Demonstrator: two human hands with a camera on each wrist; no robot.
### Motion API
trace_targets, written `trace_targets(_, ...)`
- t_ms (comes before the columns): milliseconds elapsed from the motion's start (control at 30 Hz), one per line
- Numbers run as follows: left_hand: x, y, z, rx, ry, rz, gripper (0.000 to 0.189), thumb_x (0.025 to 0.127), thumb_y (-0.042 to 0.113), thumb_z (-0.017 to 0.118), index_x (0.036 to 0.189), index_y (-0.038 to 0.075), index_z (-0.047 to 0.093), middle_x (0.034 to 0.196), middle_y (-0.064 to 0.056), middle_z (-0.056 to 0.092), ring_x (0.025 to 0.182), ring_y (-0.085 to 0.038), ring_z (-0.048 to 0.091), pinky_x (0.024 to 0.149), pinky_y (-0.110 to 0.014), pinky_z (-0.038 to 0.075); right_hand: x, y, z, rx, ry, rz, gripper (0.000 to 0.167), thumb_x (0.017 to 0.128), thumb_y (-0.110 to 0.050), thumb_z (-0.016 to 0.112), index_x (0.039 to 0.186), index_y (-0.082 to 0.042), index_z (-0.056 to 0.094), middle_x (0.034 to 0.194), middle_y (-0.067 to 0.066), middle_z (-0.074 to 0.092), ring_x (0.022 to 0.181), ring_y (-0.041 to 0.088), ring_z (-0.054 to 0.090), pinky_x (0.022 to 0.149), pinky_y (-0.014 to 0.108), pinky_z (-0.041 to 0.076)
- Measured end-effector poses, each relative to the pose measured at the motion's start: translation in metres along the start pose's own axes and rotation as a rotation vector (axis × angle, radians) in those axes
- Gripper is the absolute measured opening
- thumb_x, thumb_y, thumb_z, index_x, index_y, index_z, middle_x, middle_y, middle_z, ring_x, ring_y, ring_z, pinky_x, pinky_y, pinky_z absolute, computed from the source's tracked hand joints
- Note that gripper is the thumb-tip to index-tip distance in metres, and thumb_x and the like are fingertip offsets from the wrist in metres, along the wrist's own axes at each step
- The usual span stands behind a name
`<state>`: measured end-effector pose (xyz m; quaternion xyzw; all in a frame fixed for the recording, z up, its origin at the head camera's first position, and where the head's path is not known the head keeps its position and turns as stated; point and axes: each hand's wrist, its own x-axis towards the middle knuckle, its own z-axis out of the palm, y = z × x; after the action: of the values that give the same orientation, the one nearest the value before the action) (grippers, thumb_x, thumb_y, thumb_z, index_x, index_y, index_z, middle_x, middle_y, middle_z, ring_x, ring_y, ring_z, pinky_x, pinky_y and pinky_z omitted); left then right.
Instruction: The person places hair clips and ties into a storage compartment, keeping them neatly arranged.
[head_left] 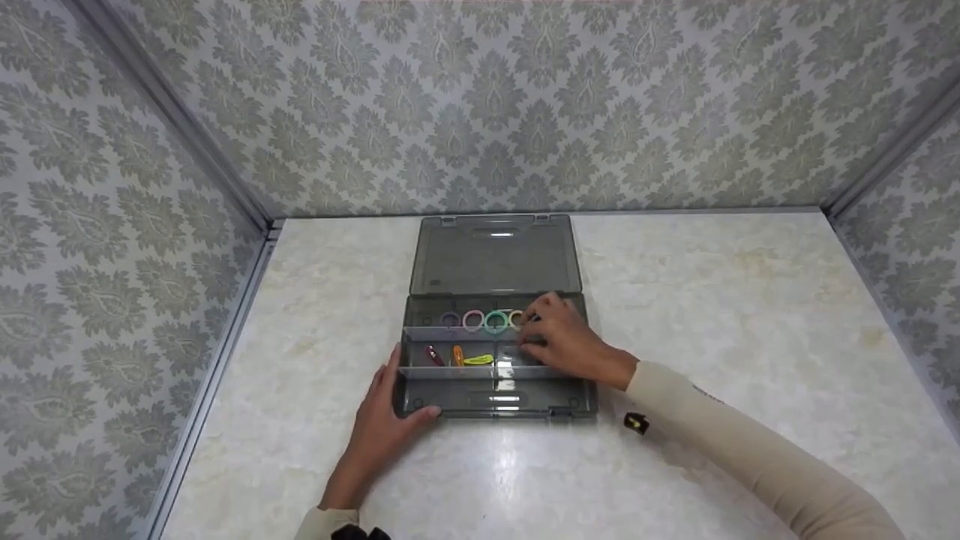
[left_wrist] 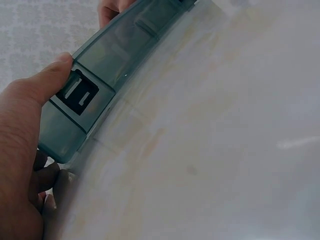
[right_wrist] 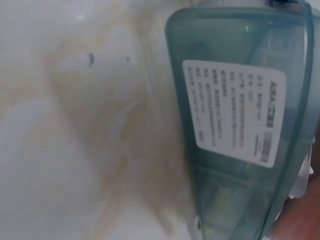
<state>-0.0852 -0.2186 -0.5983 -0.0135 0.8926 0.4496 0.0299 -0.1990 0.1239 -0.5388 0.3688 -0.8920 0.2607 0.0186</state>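
A grey translucent plastic organizer box (head_left: 496,409) lies on the table with its lid (head_left: 495,259) folded back. My left hand (head_left: 382,420) grips its front left corner, the thumb on the front edge and fingers along the side. My right hand (head_left: 566,337) is inside the right part of the box, fingers bent; whether they hold anything is hidden. Beside those fingers, a yellow ring (head_left: 516,319) ends a row with a green ring (head_left: 496,322), a pink ring (head_left: 473,320) and a purple ring (head_left: 449,321). The middle row holds red (head_left: 435,355), orange (head_left: 458,355) and yellow (head_left: 478,360) hair clips.
Clear dividers (head_left: 450,371) split the box into rows. A white printed label (right_wrist: 235,110) is on its side. Close to the right sleeve is a small black object (head_left: 636,423) with a yellow patch. Patterned walls (head_left: 495,112) border the marbled table (head_left: 712,300).
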Motion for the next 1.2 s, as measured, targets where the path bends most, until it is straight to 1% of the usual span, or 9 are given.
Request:
trace_targets(100, 0.0, 0.0, 0.0, 0.004, -0.002, -0.004, 0.122, 0.087, 0.063, 0.09, 0.179, 0.03, 0.016, 0.178, -0.023, 0.029, 0.163, -0.046, 0.03, 0.128, -0.067, 0.029, 0.003, -0.004, 0.001, -0.008, -0.022, 0.026, 0.005, 0.1, -0.017, 0.085, 0.102, -0.015, 0.089, 0.129, 0.01, 0.071, 0.124, 0.032, 0.054, 0.106, 0.064, 0.041)
trace_targets(300, 0.0, -0.001, 0.001, 0.005, -0.009, 0.0, 0.121, 0.087, 0.064, 0.089, 0.179, 0.029, 0.017, 0.178, -0.023, 0.028, 0.163, -0.046, 0.03, 0.128, -0.068, 0.03, 0.008, -0.009, 0.005, -0.032, -0.049, 0.036, 0.007, 0.099, -0.019, 0.086, 0.104, -0.016, 0.09, 0.129, 0.009, 0.072, 0.126, 0.032, 0.054, 0.107, 0.063, 0.04)
trace_targets(467, 0.0, 0.0, 0.001, 0.004, -0.012, -0.003, 0.121, 0.088, 0.064, 0.088, 0.179, 0.03, 0.016, 0.178, -0.022, 0.028, 0.163, -0.046, 0.03, 0.128, -0.068, 0.029, 0.008, -0.008, 0.004, -0.01, -0.064, 0.041, 0.009, 0.099, -0.021, 0.087, 0.105, -0.015, 0.09, 0.133, 0.01, 0.072, 0.128, 0.032, 0.053, 0.108, 0.064, 0.038)
trace_targets(567, 0.0, 0.002, 0.0, 0.007, -0.019, -0.024, 0.122, 0.087, 0.065, 0.088, 0.179, 0.031, 0.016, 0.18, -0.021, 0.026, 0.166, -0.046, 0.024, 0.129, -0.069, 0.027, 0.006, -0.006, 0.002, 0.019, -0.061, 0.032, 0.01, 0.099, -0.02, 0.086, 0.107, -0.013, 0.089, 0.134, 0.011, 0.071, 0.13, 0.033, 0.052, 0.109, 0.064, 0.037)
trace_targets(700, 0.001, 0.004, 0.0, 0.005, -0.025, -0.044, 0.123, 0.087, 0.066, 0.088, 0.179, 0.032, 0.015, 0.181, -0.02, 0.024, 0.168, -0.047, 0.017, 0.13, -0.07, 0.023, -0.001, -0.002, -0.002, 0.076, -0.032, 0.014, 0.013, 0.1, -0.016, 0.085, 0.111, -0.01, 0.087, 0.133, 0.012, 0.07, 0.13, 0.033, 0.052, 0.11, 0.064, 0.038)
trace_targets(900, 0.001, 0.002, 0.0, 0.001, -0.027, -0.04, 0.123, 0.087, 0.065, 0.088, 0.179, 0.032, 0.014, 0.181, -0.02, 0.023, 0.168, -0.046, 0.017, 0.13, -0.069, 0.022, -0.014, 0.005, -0.009, 0.149, 0.008, -0.005, 0.019, 0.101, -0.012, 0.083, 0.119, -0.007, 0.085, 0.133, 0.014, 0.067, 0.127, 0.033, 0.051, 0.108, 0.059, 0.046)
trace_targets(1033, 0.002, -0.001, 0.0, 0.0, -0.02, -0.025, 0.123, 0.087, 0.066, 0.088, 0.179, 0.033, 0.014, 0.18, -0.02, 0.024, 0.167, -0.046, 0.019, 0.13, -0.068, 0.023, -0.025, 0.011, -0.014, 0.156, 0.047, -0.02, 0.016, 0.101, -0.01, 0.083, 0.115, -0.004, 0.085, 0.132, 0.014, 0.066, 0.127, 0.033, 0.052, 0.105, 0.057, 0.051)
trace_targets(1100, 0.002, -0.002, 0.0, -0.001, -0.015, -0.014, 0.123, 0.087, 0.066, 0.088, 0.179, 0.033, 0.014, 0.18, -0.02, 0.025, 0.167, -0.046, 0.02, 0.13, -0.068, 0.024, -0.03, 0.015, -0.016, 0.151, 0.074, -0.029, 0.013, 0.1, -0.008, 0.083, 0.112, -0.004, 0.084, 0.131, 0.015, 0.066, 0.127, 0.034, 0.053, 0.105, 0.058, 0.051)
trace_targets(1200, 0.002, -0.001, 0.0, 0.003, -0.014, -0.008, 0.123, 0.087, 0.066, 0.088, 0.179, 0.033, 0.014, 0.18, -0.02, 0.025, 0.166, -0.046, 0.022, 0.13, -0.068, 0.025, -0.038, 0.02, -0.021, 0.169, 0.111, -0.015, 0.011, 0.099, -0.007, 0.084, 0.11, -0.004, 0.084, 0.13, 0.015, 0.067, 0.127, 0.034, 0.054, 0.106, 0.058, 0.049)
